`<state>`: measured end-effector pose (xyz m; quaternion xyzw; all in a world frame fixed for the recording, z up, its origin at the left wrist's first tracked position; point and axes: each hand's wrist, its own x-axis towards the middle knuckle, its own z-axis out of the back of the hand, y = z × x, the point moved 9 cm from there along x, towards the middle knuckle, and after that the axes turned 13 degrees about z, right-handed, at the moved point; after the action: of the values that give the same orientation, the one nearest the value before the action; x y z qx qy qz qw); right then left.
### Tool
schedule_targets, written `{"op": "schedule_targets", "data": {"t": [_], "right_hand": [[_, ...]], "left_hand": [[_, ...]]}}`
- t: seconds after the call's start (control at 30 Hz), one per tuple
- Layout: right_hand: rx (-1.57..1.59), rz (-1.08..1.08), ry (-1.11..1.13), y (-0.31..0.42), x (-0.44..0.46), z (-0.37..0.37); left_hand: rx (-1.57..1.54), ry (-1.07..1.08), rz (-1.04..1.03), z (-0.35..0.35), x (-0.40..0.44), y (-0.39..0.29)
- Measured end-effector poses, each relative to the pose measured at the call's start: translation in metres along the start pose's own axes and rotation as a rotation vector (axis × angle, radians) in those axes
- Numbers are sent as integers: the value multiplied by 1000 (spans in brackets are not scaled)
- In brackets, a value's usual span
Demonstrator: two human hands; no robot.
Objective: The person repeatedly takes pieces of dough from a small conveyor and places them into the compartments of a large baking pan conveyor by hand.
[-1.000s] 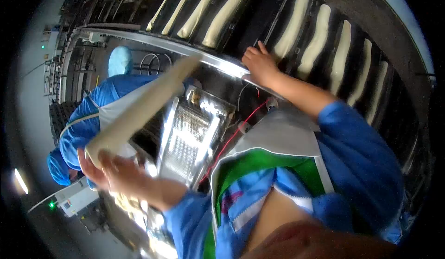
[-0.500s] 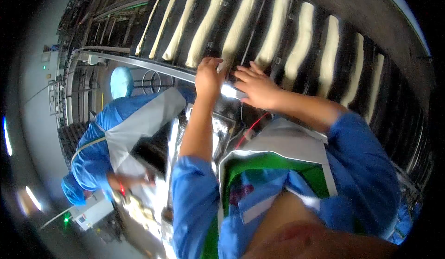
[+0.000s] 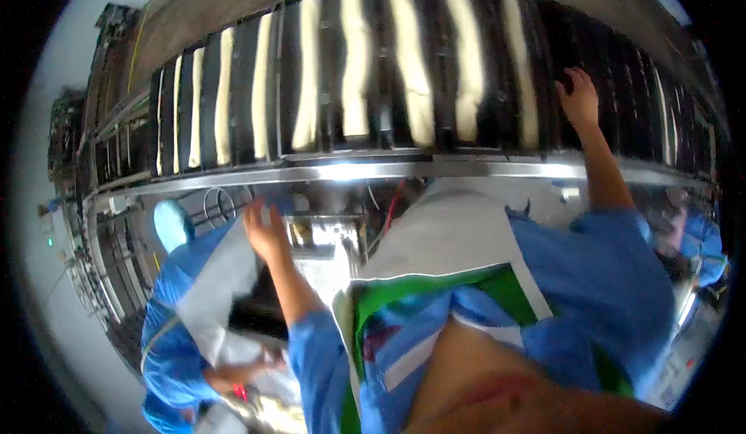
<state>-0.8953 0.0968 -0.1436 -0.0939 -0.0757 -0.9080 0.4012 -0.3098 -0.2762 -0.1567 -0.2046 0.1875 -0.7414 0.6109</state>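
Note:
Long pale strips of what looks like dough (image 3: 355,69) lie side by side in the dark grooved trays (image 3: 381,115) ahead of me. My right hand (image 3: 580,101) is over the dark grooves at the right, just beyond a dough strip (image 3: 525,84). Its fingers are apart and slightly bent, with nothing visible in them. Lower down on the left, my left hand (image 3: 266,232) hangs in the air on the near side of the metal rail (image 3: 365,171). Its fingers are spread and hold nothing.
A co-worker in blue with a light apron (image 3: 203,278) bends at the left, a hand (image 3: 241,373) low over shiny, blurred items. Bright metal equipment (image 3: 330,255) stands below the rail. More blue clothing (image 3: 699,247) shows at the far right.
Both hands were close together at the near ends of the dough strips. Now my left hand has drawn back to the left and my right hand has moved right. The view has turned.

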Motion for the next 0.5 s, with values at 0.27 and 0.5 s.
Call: {"op": "schedule_targets", "data": {"t": [0.27, 0.5], "right_hand": [[-2, -262, 259, -31, -42, -29], [116, 38, 225, 17, -11, -87]], "left_hand": [[249, -118, 437, 20, -153, 166], [325, -221, 851, 66, -266, 237]]}}
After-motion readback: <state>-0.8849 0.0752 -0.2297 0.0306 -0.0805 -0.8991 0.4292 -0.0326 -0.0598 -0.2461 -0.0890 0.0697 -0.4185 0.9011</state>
